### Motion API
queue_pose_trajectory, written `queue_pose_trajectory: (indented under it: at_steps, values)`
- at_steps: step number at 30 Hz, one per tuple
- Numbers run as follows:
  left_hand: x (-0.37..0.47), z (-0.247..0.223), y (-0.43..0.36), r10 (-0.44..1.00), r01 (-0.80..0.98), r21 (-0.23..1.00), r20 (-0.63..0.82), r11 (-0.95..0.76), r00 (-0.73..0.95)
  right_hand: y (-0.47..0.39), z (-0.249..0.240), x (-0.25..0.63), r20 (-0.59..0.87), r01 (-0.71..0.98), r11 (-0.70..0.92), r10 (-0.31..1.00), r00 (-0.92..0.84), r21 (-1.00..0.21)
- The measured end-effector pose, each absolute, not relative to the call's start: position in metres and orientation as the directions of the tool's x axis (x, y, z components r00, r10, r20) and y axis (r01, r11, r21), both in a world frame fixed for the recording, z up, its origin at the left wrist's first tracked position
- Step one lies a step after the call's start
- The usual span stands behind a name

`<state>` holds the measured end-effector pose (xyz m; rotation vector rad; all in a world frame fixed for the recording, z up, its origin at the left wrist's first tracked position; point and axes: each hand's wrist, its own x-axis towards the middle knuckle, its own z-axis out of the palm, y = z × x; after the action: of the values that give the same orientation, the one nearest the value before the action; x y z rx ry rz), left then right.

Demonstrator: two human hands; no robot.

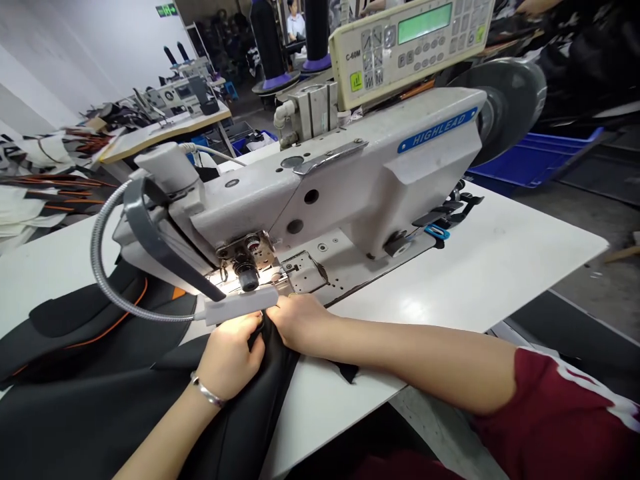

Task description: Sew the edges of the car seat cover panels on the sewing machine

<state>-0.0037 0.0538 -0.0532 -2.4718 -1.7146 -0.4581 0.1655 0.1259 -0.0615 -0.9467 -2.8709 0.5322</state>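
A large piece of black material (pixel 100 413) with orange trim drapes over the left part of the table and hangs toward me. My left hand (pixel 233 357), wearing a silver bracelet, pinches its edge just below the lamp. Close beside it, my right hand (pixel 303 323) is closed on the same edge, near the needle plate; its fingertips are partly hidden. Both hands are in front of the sewing machine (pixel 350 173). A lit lamp (pixel 243 307) on a flexible metal neck partly covers the needle area.
The white table (pixel 440 287) runs to the right, with blue-handled snips (pixel 437 232) by the machine. A control panel (pixel 410 50) sits on top, beside dark thread cones (pixel 270 47). A blue crate (pixel 535 157) stands behind. Another sewing table (pixel 165 133) and a person (pixel 296 25) are farther back.
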Motion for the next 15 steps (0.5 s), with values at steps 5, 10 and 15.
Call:
queue_pose_trajectory:
  at_steps: [5, 10, 15]
  values:
    - [-0.017, -0.053, 0.060, 0.921, 0.931, 0.107, 0.219, -0.350, 0.321, 0.125, -0.066, 0.159, -0.027, 0.580, 0.732, 0.612, -0.790, -0.358]
    - [-0.023, -0.049, 0.066, 0.897, 0.906, 0.111, 0.232, -0.410, 0.377, 0.124, -0.065, 0.156, -0.034, 0.598, 0.716, 0.631, -0.775, -0.360]
    - [-0.023, -0.050, 0.066, 0.906, 0.906, 0.129, 0.193, -0.403, 0.375, 0.124, -0.064, 0.154, -0.016, 0.605, 0.711, 0.644, -0.765, -0.359]
